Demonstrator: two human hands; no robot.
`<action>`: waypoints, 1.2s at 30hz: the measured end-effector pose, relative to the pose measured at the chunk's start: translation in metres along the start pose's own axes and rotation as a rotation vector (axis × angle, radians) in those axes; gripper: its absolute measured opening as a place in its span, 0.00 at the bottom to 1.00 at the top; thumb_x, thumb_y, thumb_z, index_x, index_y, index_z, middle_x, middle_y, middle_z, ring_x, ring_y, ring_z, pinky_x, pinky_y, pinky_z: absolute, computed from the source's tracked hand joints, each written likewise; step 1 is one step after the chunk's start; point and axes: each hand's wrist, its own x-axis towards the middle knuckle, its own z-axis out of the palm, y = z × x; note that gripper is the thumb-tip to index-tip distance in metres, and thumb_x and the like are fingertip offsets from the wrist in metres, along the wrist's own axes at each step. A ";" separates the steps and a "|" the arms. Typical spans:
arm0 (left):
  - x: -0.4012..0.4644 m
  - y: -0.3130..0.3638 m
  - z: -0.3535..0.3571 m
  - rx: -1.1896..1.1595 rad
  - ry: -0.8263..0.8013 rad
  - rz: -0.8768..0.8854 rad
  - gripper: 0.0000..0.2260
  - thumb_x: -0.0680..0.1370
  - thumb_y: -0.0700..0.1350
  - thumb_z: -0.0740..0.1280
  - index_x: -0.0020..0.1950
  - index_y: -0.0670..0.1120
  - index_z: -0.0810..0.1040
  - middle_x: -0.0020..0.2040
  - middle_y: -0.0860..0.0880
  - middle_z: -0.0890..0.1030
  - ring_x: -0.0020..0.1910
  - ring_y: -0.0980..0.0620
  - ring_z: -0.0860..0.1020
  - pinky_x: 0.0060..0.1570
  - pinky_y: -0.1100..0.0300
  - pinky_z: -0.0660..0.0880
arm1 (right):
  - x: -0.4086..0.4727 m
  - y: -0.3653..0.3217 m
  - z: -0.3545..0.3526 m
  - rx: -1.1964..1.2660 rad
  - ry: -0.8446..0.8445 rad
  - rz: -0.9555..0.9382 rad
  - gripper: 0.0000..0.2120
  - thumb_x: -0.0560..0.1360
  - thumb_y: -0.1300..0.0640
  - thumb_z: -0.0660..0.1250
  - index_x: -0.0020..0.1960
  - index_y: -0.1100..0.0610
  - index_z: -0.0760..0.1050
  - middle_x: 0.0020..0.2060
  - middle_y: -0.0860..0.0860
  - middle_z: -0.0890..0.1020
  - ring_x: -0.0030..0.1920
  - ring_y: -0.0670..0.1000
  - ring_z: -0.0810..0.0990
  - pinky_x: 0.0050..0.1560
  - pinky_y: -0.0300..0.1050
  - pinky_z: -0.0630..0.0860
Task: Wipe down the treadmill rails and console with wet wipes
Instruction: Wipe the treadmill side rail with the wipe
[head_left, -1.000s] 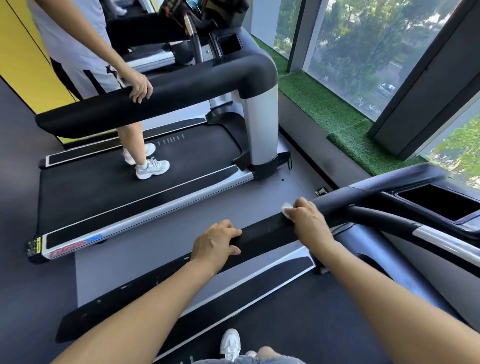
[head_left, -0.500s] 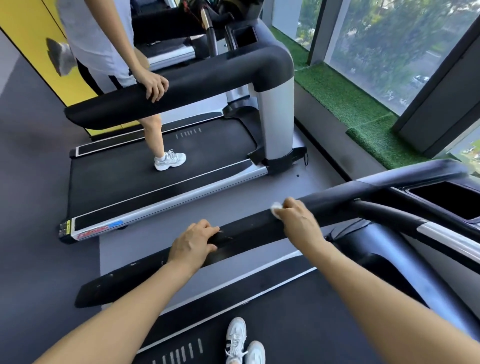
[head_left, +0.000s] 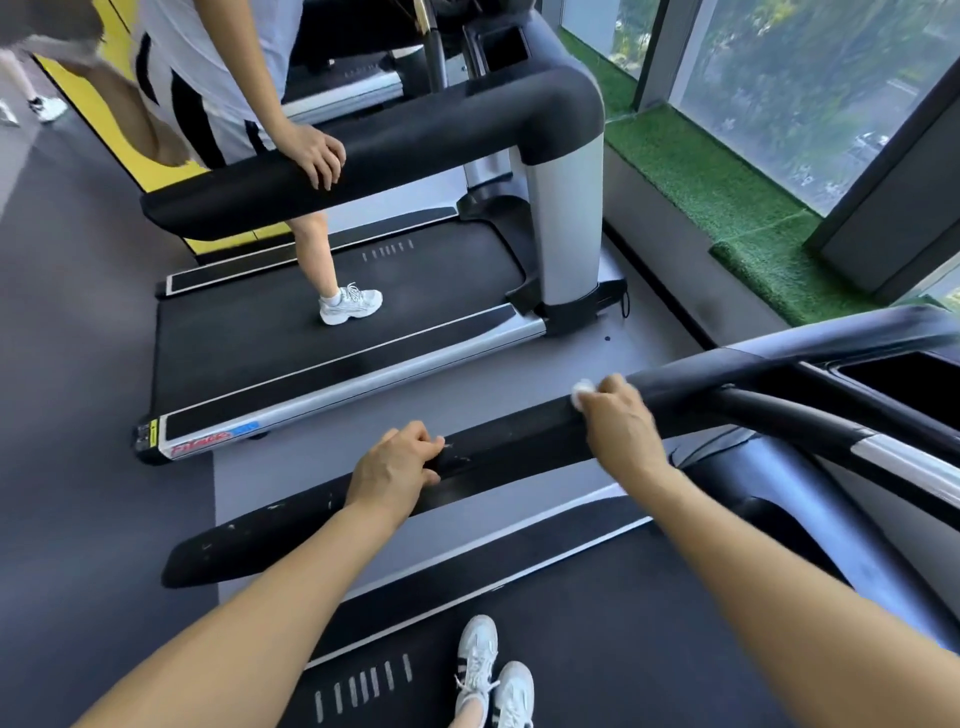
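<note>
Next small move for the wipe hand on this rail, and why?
Probably slide the right hand with the wet wipe back along the rail toward the left hand. Pale scuff marks show on the rail near that hand and further back, so that stretch looks unwiped.

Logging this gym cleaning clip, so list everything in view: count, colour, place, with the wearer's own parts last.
handrail: one, black, scuffed, running left of the near treadmill.
wet wipe: one, white, on the handrail under the right hand.
near treadmill belt: one, black, underfoot.
neighbouring treadmill: one, black and silver, to the left.
other person: one, pale top, on the neighbouring treadmill, a hand on its rail.
artificial grass: green strip, along the windows.
floor: grey.
wall: yellow, far left.
shoes: two, white, bottom centre.
left hand: one, gripping the handrail.
right hand: one, pressing the wet wipe to the handrail.
</note>
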 end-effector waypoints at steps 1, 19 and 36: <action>0.000 -0.001 0.000 -0.004 0.000 -0.005 0.08 0.77 0.47 0.68 0.56 0.49 0.75 0.48 0.52 0.76 0.46 0.51 0.74 0.40 0.60 0.65 | 0.002 0.006 0.001 -0.001 0.033 0.054 0.06 0.74 0.69 0.57 0.47 0.60 0.68 0.47 0.58 0.69 0.50 0.60 0.71 0.43 0.44 0.65; 0.000 0.000 0.003 0.000 -0.007 -0.009 0.11 0.77 0.44 0.68 0.58 0.48 0.75 0.50 0.51 0.75 0.48 0.51 0.74 0.42 0.60 0.64 | 0.001 -0.003 0.008 0.056 0.069 0.043 0.08 0.74 0.73 0.57 0.49 0.64 0.69 0.46 0.56 0.67 0.47 0.57 0.67 0.44 0.42 0.65; -0.002 0.003 0.002 -0.041 0.017 -0.037 0.07 0.79 0.45 0.66 0.55 0.47 0.74 0.48 0.50 0.75 0.42 0.54 0.72 0.41 0.60 0.65 | 0.009 -0.036 0.012 -0.032 0.043 0.021 0.12 0.74 0.73 0.56 0.54 0.66 0.72 0.56 0.59 0.70 0.58 0.59 0.68 0.46 0.44 0.66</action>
